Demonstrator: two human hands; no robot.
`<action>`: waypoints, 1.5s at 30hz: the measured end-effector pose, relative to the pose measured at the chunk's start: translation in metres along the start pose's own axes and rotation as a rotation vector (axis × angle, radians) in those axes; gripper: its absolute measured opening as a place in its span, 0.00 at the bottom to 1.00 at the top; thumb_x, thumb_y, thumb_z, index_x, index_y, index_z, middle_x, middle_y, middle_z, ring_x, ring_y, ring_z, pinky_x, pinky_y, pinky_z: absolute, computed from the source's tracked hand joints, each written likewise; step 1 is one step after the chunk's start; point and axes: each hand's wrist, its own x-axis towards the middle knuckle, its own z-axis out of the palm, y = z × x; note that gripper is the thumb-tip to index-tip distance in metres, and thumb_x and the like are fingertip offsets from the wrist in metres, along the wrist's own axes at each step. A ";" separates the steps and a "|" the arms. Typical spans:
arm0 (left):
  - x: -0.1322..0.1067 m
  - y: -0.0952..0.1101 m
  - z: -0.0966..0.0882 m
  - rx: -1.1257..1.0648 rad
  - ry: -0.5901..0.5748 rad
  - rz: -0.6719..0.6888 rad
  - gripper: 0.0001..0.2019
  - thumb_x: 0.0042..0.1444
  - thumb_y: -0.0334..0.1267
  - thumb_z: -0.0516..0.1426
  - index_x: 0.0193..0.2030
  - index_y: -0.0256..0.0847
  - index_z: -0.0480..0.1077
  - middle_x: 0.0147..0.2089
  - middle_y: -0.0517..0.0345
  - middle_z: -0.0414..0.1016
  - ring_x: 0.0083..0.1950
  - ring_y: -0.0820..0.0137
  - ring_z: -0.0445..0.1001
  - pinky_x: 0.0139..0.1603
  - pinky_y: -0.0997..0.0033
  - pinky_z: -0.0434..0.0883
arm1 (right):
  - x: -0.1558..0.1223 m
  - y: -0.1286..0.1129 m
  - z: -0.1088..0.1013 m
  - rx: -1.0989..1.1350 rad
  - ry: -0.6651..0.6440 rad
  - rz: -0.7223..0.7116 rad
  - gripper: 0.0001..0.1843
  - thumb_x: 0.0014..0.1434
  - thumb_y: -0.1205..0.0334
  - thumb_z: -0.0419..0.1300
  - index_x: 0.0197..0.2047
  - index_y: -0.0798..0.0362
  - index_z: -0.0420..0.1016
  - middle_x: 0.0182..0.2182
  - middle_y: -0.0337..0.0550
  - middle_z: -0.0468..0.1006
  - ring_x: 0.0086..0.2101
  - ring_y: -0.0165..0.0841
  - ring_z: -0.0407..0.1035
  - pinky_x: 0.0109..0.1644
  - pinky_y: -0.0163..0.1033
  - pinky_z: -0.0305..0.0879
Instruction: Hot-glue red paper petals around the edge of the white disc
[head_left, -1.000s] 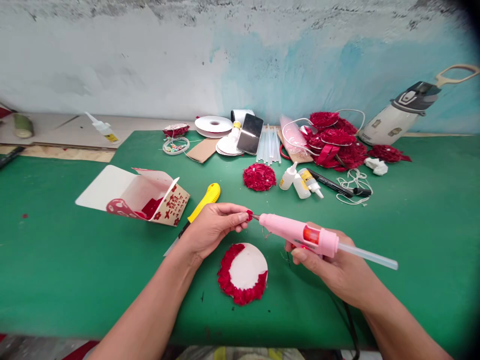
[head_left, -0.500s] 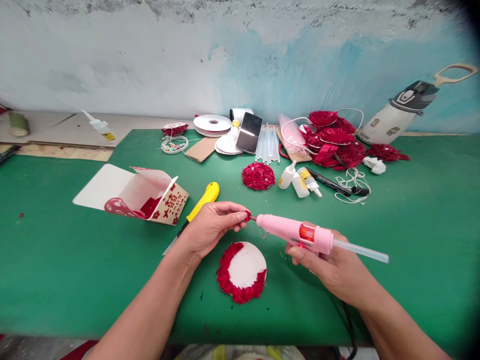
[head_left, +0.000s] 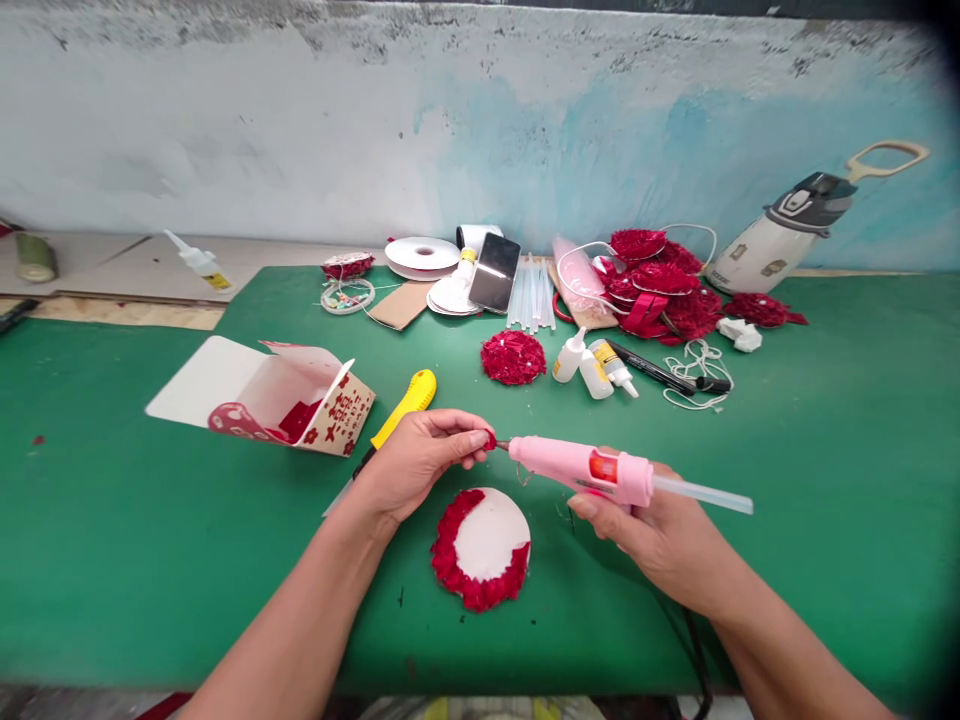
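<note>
While the left hand (head_left: 431, 460) pinches a red scrap (head_left: 490, 440) mid-frame between fingers, the right hand (head_left: 664, 540) grips the glue gun (head_left: 555, 462), seemingly gluing; the next move calls for careful placement on the lower-centre disc (head_left: 489, 540).

From here I'm seeing smooth plastic on the glue gun (head_left: 551, 463) by the left fingers (head_left: 471, 440), plus a metal-looking nozzle (head_left: 502, 444); below them the disc (head_left: 491, 535) is showing matt paper and rough, crinkly cloth.
</note>
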 end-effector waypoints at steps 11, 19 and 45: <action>-0.002 0.002 -0.005 -0.052 0.025 -0.021 0.10 0.44 0.37 0.69 0.33 0.36 0.78 0.28 0.57 0.75 0.30 0.77 0.70 0.30 0.79 0.66 | 0.002 0.001 -0.002 0.022 -0.001 0.031 0.20 0.63 0.47 0.54 0.27 0.53 0.68 0.20 0.36 0.64 0.22 0.29 0.59 0.25 0.34 0.56; -0.005 0.002 -0.008 0.092 0.066 0.026 0.11 0.43 0.39 0.68 0.32 0.36 0.78 0.28 0.57 0.75 0.29 0.75 0.68 0.30 0.75 0.65 | -0.003 0.017 -0.016 0.173 -0.201 0.141 0.20 0.62 0.44 0.55 0.33 0.54 0.75 0.22 0.36 0.68 0.22 0.27 0.59 0.22 0.32 0.56; -0.021 -0.015 0.006 0.770 0.030 0.229 0.09 0.54 0.40 0.58 0.35 0.39 0.78 0.35 0.54 0.72 0.37 0.68 0.71 0.35 0.72 0.67 | 0.012 0.023 -0.001 0.258 -0.516 0.097 0.13 0.63 0.54 0.51 0.33 0.54 0.64 0.24 0.36 0.69 0.21 0.26 0.65 0.21 0.30 0.60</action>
